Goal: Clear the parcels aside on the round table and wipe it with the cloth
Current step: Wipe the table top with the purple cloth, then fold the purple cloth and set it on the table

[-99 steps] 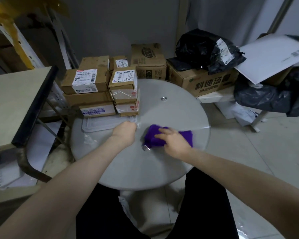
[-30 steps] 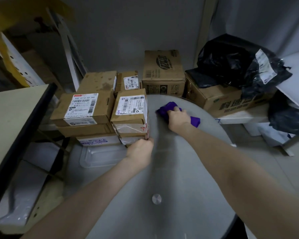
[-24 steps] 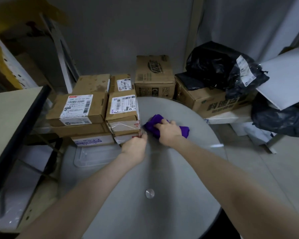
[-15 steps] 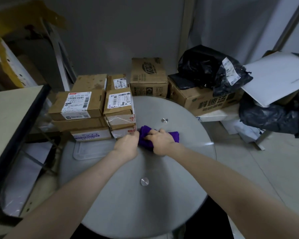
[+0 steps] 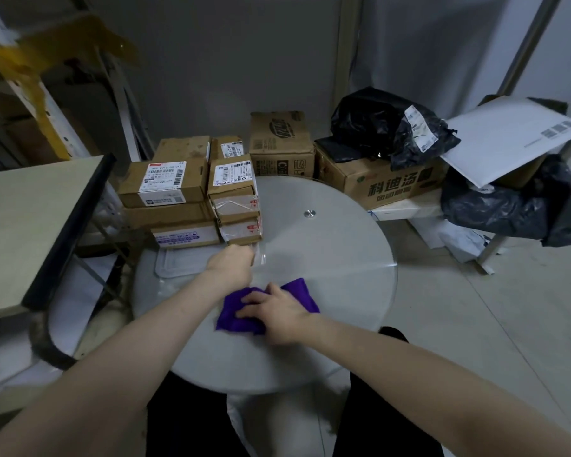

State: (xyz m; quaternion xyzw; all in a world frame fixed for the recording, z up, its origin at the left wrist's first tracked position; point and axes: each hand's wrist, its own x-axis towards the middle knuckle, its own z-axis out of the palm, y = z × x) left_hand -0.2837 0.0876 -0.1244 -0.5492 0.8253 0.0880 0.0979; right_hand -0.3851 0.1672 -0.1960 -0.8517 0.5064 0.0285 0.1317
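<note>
Wiping stage, parcels already stacked off to the centre-left of frame. Right hand (image 5: 274,311) is pressing flat on the purple cloth (image 5: 244,316), fingers spread over it, palm down, not really clamping it, just pinning it to the round desk (image 5: 337,258) at lower centre of the glass. Cloth is lying bunched, long axis running roughly lower-left to upper-right, most of it sticking out left of and beyond the hand. Left hand (image 5: 233,263) is sitting just above it in frame, curled closed, apparently pinching the corner of a clear plastic sheet or flat pouch (image 5: 182,265) under the parcels (image 5: 208,199); exact grip is hard to read, some motion blur there. The two hands are near each other, not touching. Key relation: unwiped glass is lying mostly to the right and toward upper right of the cloth, around the metal stud (image 5: 309,213), so the right hand is the nearer one for that stroke. Left strip next to the parcels is blocked by the left forearm. Risk, as I'm judging it: dragging the cloth into the plastic edge and shifting the stack.
</note>
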